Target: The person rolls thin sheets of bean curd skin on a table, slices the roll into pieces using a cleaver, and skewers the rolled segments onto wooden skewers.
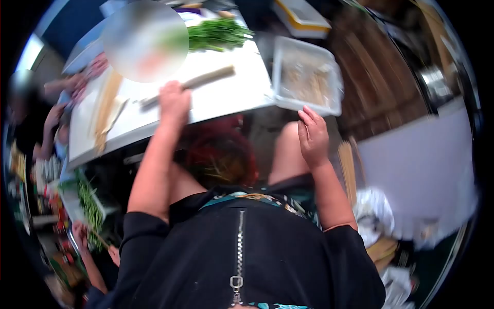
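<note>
My left hand (175, 103) is over the white table, its fingers curled down on a long grey-beige stick-like thing (211, 77). Motion blur hides what that thing is exactly, and the hand covers part of it. To its left lie a bundle of thin wooden sticks (106, 105) and a pale, flat strip (117, 110). My right hand (314, 135) is raised above my right knee with fingers stretched out, holding nothing. Just beyond its fingertips stands a clear plastic bin (307, 74) with bagged, light-brown contents.
Green stalks (218, 35) lie at the back of the white table (244, 87). A red basket (249, 162) stands between my knees. More thin sticks (347, 172) and white plastic bags (374, 211) are at right. Other people's hands (54, 116) work at left, near a tub of greens (90, 203).
</note>
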{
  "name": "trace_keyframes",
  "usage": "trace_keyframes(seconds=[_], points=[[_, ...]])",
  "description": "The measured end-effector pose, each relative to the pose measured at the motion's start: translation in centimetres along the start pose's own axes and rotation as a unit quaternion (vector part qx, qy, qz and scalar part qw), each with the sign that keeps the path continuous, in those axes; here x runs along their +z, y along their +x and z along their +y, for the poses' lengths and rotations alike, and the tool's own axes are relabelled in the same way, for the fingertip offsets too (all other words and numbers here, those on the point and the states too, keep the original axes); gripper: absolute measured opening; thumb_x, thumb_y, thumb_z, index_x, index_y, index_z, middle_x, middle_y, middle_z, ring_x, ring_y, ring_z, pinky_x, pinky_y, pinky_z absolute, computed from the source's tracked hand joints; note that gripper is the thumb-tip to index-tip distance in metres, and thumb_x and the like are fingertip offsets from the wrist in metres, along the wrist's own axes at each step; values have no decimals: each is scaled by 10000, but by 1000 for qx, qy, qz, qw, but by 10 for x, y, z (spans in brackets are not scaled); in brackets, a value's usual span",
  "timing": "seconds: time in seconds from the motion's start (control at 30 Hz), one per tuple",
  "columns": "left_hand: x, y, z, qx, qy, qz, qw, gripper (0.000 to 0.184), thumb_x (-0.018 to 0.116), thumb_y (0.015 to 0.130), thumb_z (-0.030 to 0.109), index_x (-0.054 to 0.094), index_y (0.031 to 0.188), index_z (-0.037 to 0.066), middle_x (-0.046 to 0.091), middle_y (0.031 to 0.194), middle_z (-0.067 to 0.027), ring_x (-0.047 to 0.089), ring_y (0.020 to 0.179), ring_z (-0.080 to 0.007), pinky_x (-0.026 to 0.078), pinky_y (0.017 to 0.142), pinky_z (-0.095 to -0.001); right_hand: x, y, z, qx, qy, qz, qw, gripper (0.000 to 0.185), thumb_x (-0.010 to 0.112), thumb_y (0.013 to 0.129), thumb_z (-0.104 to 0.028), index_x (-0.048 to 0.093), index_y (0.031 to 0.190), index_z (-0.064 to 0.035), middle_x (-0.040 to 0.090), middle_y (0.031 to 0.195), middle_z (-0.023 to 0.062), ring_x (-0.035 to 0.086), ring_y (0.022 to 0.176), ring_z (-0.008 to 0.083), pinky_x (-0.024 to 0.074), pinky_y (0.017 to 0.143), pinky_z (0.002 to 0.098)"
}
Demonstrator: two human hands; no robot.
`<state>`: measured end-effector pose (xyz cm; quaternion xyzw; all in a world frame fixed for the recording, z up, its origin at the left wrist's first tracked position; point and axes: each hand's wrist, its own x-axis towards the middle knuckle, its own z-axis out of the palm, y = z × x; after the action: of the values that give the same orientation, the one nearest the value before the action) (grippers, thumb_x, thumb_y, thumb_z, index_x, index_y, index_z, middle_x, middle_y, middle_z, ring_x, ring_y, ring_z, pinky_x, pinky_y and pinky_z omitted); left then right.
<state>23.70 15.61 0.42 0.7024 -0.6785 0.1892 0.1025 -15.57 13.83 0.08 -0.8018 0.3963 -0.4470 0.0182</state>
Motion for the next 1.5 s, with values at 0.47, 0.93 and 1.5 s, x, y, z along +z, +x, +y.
trace_keyframes(seconds=[0.47,0.93,1.5], points=[[11,6,-17,-63,-91,-30,993,426,510,961,299,591,1312,71,590,1228,-260,521,1177,-408,348,1049,-516,-62,-291,111,375,-78,-52,922,184,606,881,-110,723,1018,-74,665,1123,162,619,1069,341,491,943,408],[-7,-4,15,-132,-127,29,983,440,600,909,266,582,1307,81,497,1323,-238,421,1290,-412,224,1159,-531,21,111,33,6,125,26,992,218,597,924,-73,657,1123,-6,641,1172,169,631,1062,311,511,900,369],[-31,-1,18,-155,-194,-3,969,475,658,875,206,559,1323,88,443,1348,-235,389,1318,-421,238,1151,-550,350,390,62,60,-172,-309,934,326,584,902,-240,676,1180,-96,656,1210,173,633,1115,343,510,941,443]])
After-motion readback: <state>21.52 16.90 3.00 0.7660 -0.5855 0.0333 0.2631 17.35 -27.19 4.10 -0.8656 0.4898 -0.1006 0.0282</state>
